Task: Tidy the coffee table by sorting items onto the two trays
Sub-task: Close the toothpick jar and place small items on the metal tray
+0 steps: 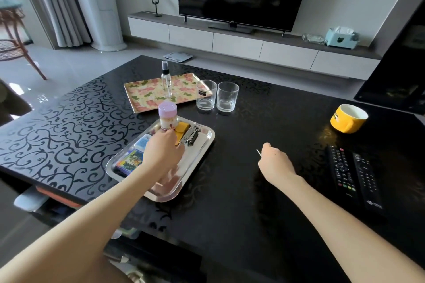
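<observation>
Reaching into the steel tray (208,139), the left hand (165,148) hangs over its middle with the fingers bent downward; whether they grip anything cannot be told. In the tray lie a pink-lidded jar (167,117) at the far end, a yellow block (182,128) and a metal clipper (190,134) beside it, a pale blue packet (143,141) and a printed card box (130,161) along the left side. The tray's near left corner sits close to the surface (230,202) edge.

Right of the steel tray, the right hand (274,162) pinches a thin pale stick (258,152) over a wide bare stretch. Further right lie two black remotes (354,179), and beyond them stands a yellow mug (348,119).

Behind the steel tray rests the floral tray (142,96), carrying only a clear spray bottle (166,81). Two empty glasses (216,97) stand just off its right edge.

The mug's dark lettering, the left glass's dark label and the jar's print are too small to read.
</observation>
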`<state>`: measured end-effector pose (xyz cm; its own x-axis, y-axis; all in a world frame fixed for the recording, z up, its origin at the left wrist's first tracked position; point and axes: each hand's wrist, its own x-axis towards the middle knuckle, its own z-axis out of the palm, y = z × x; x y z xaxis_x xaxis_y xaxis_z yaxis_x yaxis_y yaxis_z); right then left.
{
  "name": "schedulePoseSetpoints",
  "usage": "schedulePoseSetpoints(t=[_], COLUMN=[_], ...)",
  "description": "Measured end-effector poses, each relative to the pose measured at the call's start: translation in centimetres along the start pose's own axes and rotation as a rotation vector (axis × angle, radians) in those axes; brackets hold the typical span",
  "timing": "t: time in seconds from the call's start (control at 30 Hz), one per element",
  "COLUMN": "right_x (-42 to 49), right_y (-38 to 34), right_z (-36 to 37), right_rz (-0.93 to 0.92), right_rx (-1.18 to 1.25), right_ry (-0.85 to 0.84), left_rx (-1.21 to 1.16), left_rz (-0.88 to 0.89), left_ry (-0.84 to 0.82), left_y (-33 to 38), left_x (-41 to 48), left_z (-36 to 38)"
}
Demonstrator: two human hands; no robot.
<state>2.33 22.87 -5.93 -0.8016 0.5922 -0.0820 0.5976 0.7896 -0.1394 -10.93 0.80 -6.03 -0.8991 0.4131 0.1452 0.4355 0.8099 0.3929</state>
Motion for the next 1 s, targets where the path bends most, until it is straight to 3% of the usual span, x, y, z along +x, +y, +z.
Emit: schedulePoseSetpoints(t=[0.1, 0.17, 0.3, 0.37, 0.47, 0.53, 0.63, 0.73, 1.0], right_x=[0.0, 0.0, 0.3, 1.3, 3.1, 4.4, 5.9, 6.9, 6.0], right_y=[-3.1, -5.4, -9.8, -11.7, -14.4, -15.9, -17.1, -16.9, -13.2], right_z=[-0.3, -1.1, -2.5, -2.8, -3.1, -3.3, -3.5, -4.2, -6.4], right_rz=[-0.068, -0.114, -0.159, -0.17, -0.254, -0.336, -0.535, -0.778, -1.033], right_rx=[0.552, 0.881, 1.167, 1.153, 0.919, 0.808, 0.658, 0.468, 0.323], right_ry=[-0.013, -0.025, -0.096, -0.087, 0.0, 0.049, 0.157, 0.226, 0.182], left_rx=[-0.188, -0.264, -0.323, -0.389, -0.388, -0.398, -0.541, -0.546, -0.659], left_rz=[-0.181, -0.259, -0.239, -0.229, -0.154, -0.094, -0.034, 0.089, 0.153], left_ry=[0.176, 0.187, 0.144, 0.083, -0.015, 0.028, 0.067, -0.028, -0.137], left_y=[-0.9, -1.7, -2.5, -2.8, -3.6, -3.9, -3.6, -3.0, -1.3], left_x=[2.6, 4.5, 7.2, 8.2, 9.1, 9.4, 9.3, 8.8, 5.1], left_z=[-0.9, -1.4, -1.8, -2.0, -1.8, -1.8, -3.0, -4.7, -5.5])
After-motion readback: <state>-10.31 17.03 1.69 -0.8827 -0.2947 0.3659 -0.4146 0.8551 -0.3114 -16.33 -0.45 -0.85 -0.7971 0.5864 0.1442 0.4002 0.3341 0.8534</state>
